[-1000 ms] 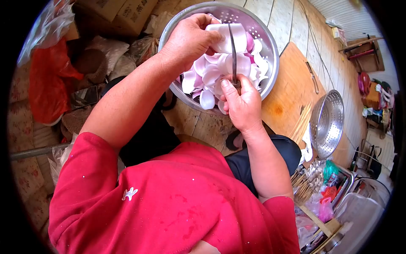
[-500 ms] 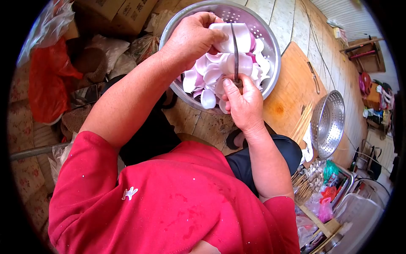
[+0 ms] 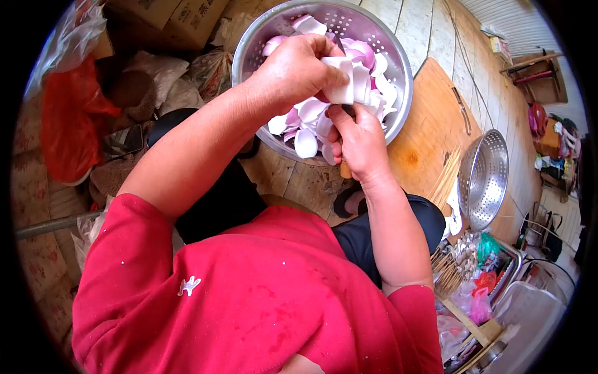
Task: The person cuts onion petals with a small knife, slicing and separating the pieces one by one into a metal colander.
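Over a metal colander full of white and purple onion pieces, my left hand pinches a white onion piece between thumb and fingers. My right hand is closed on a knife, whose wooden handle sticks out below the fist. Most of the blade is hidden behind the onion piece; its dark tip shows above, beside the left fingers. The right thumb lies just under the held piece.
Right of the colander lies a wooden board with another knife and thin sticks. A second colander leans beside it. Red plastic bag and cardboard boxes are at the left. Bags and skewers fill the lower right.
My left hand has moved down and right with the onion piece, closer to my right hand. The blade is now mostly covered, and the knife's handle has come into view.
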